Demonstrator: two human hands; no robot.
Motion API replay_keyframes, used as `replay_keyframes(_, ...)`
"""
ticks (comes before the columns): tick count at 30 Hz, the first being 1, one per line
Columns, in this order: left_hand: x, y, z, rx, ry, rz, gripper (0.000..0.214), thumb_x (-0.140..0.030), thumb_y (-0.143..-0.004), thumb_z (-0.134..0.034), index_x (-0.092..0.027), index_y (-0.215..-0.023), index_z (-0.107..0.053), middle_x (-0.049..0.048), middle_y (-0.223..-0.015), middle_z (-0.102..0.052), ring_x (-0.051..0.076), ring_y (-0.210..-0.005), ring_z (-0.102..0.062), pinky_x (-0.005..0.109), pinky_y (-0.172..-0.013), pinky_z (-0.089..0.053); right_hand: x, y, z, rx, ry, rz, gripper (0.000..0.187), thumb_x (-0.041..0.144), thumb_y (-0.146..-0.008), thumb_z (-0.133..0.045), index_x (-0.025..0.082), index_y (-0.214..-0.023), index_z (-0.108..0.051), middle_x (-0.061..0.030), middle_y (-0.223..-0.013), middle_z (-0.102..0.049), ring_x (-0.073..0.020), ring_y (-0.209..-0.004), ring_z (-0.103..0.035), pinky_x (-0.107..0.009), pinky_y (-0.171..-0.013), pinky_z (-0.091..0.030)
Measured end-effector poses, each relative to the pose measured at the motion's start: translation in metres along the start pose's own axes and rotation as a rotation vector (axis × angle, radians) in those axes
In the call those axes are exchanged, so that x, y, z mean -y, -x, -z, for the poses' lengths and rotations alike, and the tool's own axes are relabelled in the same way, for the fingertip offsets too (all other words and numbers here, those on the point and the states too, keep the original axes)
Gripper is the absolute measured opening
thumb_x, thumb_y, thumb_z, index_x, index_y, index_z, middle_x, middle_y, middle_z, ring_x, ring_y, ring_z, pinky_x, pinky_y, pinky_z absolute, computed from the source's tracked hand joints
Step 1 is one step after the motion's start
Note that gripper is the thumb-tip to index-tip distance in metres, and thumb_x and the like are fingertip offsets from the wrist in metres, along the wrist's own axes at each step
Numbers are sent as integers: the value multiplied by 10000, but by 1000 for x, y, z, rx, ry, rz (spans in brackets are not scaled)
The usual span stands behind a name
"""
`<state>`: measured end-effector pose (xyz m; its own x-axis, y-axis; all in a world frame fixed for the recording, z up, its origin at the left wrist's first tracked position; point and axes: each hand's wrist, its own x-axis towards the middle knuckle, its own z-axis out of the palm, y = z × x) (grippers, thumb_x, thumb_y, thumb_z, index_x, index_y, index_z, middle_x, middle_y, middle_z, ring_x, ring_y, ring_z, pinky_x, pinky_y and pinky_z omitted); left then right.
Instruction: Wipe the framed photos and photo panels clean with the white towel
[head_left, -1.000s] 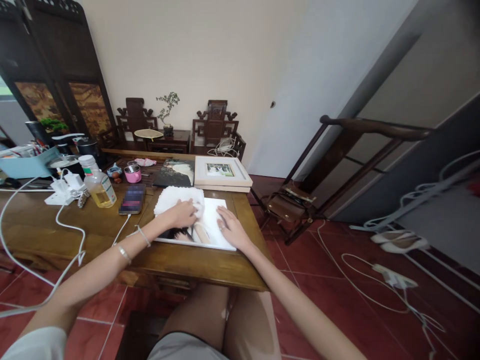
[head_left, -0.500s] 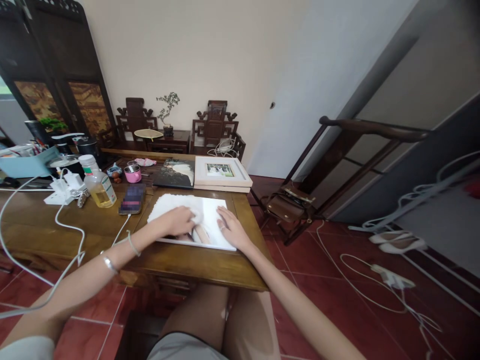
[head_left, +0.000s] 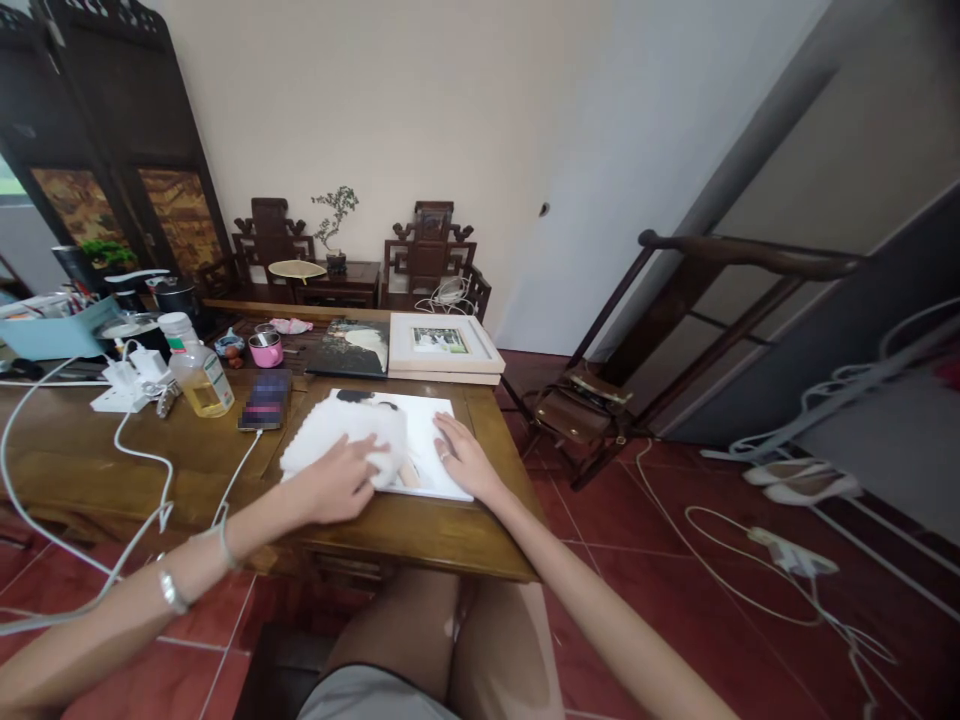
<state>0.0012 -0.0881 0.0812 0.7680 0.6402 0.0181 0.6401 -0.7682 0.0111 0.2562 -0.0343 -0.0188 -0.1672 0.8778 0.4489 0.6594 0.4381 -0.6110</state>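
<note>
Soft daylight from nine o'clock fills the room; wide-angle bending warps the edges, and shadows are faint.

On my feed I see a plain cream wall [head_left: 420, 120] spanning the top of the frame, with carved dark chairs [head_left: 431, 250] and a small side table [head_left: 341, 275] against it at centre. A dark folding screen [head_left: 112, 150] fills the upper left. Red floor tiles [head_left: 622, 510] spread across the lower right under a dark wooden rack [head_left: 750, 255], all in soft daylight.
</note>
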Motion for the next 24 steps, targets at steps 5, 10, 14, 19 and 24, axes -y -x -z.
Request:
replay_keyframes(5,-36,31,-6,-35,5,-94,169,-221,-808,-526,-186,-869,-680,50,-1458,-388,289,-1389,-251,527,-1134,-147,1,1,1,6,-4,-7,428,265,-864,-431,174,-1265,-548,-118,-1382,-498,-260,-1333,-387,-512,-1129,-279)
replay_keyframes(10,2,4,-12,-92,-14,-23,284,-368,-907,-463,-182,-998,-656,92,-1473,-356,308,-1400,-214,618,-1102,-67,2,0,2,15,18,-11,430,263,-867,-422,153,-1263,-548,-132,-1383,-495,-257,-1332,-387,-502,-1130,-279)
replay_keyframes(14,49,-24,-10,-65,-45,30,297,-316,-918,-437,-172,-1115,-607,108,-1473,-352,323,-1398,-208,621,-1080,-147,2,0,2,24,41,-10,434,261,-871,-410,132,-1263,-545,-143,-1386,-489,-257,-1332,-386,-494,-1129,-284)
replay_keyframes(19,85,-43,-5,-41,-64,66,286,-155,-867,-443,-110,-1116,-577,133,-1463,-362,314,-1399,-198,595,-1077,-194,2,-1,3,40,61,-20,450,265,-876,-399,95,-1270,-535,-163,-1387,-482,-261,-1339,-377,-481,-1133,-284)
replay_keyframes(24,53,-20,-9,27,-91,-21,286,-93,-852,-399,-115,-1026,-624,107,-1496,-305,300,-1413,-163,564,-1096,-204,4,-1,4,41,64,-21,446,264,-876,-397,104,-1269,-537,-156,-1384,-488,-255,-1337,-381,-479,-1135,-282)
